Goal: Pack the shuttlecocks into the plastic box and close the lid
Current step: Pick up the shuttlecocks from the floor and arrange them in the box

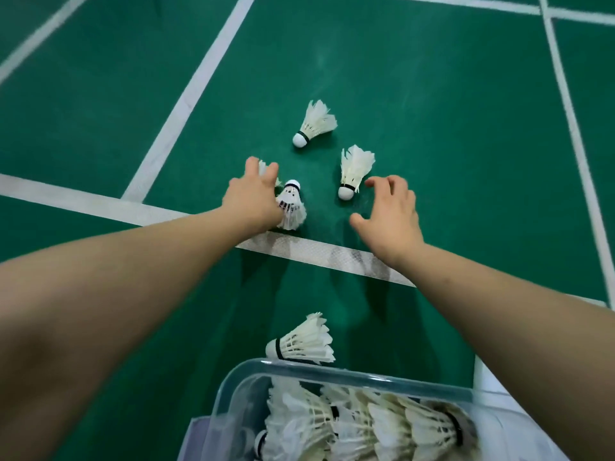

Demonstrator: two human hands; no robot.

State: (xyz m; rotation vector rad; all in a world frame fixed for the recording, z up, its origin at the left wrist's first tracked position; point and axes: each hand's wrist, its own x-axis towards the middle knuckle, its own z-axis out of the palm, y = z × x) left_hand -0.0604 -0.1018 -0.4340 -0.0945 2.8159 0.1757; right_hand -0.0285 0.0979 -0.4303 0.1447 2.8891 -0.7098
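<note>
Court floor [432, 128]: five loose shuttlecocks [312, 124], one plastic box [332, 369].

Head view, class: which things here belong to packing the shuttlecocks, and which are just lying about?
Belongs to the job:
far shuttlecock; right shuttlecock; left shuttlecock, at the left hand; near shuttlecock, beside the plastic box; packed shuttlecocks; right hand.

Just there:
green court floor; white court lines.
</note>
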